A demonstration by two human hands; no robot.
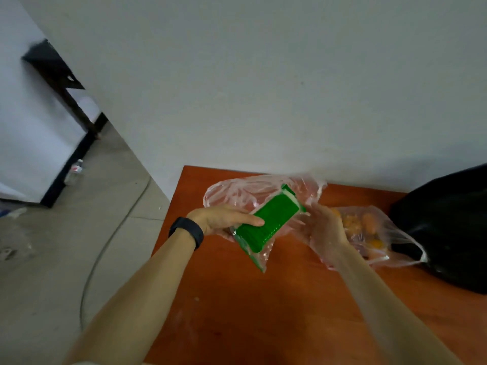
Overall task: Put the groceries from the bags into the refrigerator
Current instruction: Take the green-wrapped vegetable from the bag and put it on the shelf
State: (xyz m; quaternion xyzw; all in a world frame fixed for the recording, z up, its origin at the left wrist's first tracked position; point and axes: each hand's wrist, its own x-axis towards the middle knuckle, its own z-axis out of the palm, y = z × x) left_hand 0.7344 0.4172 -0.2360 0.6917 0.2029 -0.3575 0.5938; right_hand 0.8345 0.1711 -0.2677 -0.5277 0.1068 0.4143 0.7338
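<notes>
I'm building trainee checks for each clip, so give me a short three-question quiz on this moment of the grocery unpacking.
1. True or false: the left hand grips the green pack.
2. The bag farthest right on the table is: A blue, B black, C white.
3. Fill in: the left wrist wears a black ____.
Key: 1 true; 2 B; 3 wristband.
</notes>
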